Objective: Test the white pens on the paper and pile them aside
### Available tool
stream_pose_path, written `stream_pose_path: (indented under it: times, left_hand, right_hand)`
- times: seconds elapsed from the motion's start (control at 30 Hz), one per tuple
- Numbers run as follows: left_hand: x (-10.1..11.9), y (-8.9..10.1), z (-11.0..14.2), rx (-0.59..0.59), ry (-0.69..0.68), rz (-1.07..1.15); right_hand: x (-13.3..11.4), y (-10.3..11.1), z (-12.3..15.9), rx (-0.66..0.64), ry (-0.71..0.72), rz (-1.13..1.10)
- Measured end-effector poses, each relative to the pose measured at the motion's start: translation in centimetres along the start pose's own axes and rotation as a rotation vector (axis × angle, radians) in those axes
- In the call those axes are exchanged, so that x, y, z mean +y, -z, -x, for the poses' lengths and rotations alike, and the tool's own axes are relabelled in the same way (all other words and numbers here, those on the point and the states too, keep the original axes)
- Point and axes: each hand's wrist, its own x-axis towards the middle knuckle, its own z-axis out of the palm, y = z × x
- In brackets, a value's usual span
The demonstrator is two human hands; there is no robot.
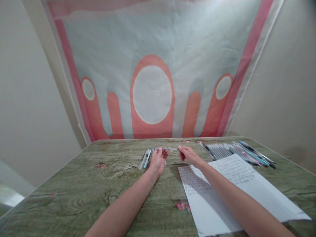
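A slim pen (173,149) with a pale, see-through look is stretched level between my two hands, above the table. My left hand (158,161) pinches its left end, palm turned partly up. The fingertips of my right hand (188,155) grip its right end. Just left of my left hand lie several pens (145,159), some dark, some white or light blue, partly covered by that hand. Beneath my right forearm is a sheet of paper (249,194) with rows of handwriting, too blurred to read.
On the right of the wood-patterned table (74,191), a wide row of pens (219,151) lies side by side, some clear, others black, blue or pink. The paper overlaps a few of them. Behind the table hangs a pink and grey printed cloth (153,131).
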Motion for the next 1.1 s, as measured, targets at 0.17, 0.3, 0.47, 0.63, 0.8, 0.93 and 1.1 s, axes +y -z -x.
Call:
stream_pose_path:
  times: [0.17, 0.3, 0.47, 0.63, 0.8, 0.93, 1.1]
  left_hand:
    - [0.0, -0.9, 0.8, 0.003, 0.073, 0.032]
    - [-1.1, -1.9, 2.5, -0.151, 0.113, -0.227]
    - [-2.1, -2.8, 6.3, -0.645, -0.052, -1.09]
    - [-2.1, -3.1, 8.8, -1.002, -0.242, -1.638]
    - [-1.8, -2.9, 8.1, -1.031, -0.279, -1.822]
    - [-1.5, -2.5, 7.3, -1.014, -0.265, -1.874]
    - [-1.9, -1.7, 6.8, -0.956, -0.311, -1.759]
  right_hand:
    - [-1.3, -0.8, 0.7, 0.009, 0.078, -0.013]
    - [-1.9, -0.9, 0.8, -0.01, 0.123, 0.014]
    - [-1.6, 0.2, 0.2, 0.236, 0.145, -0.059]
    - [-1.5, 1.5, -0.3, 0.443, 0.19, 0.052]
    - [-3.2, 3.7, -0.5, 0.511, 0.201, -0.112]
    - [-3.7, 5.3, 2.0, 0.333, 0.037, -0.194]
    - [-1.2, 5.3, 9.0, 0.21, -0.152, -0.033]
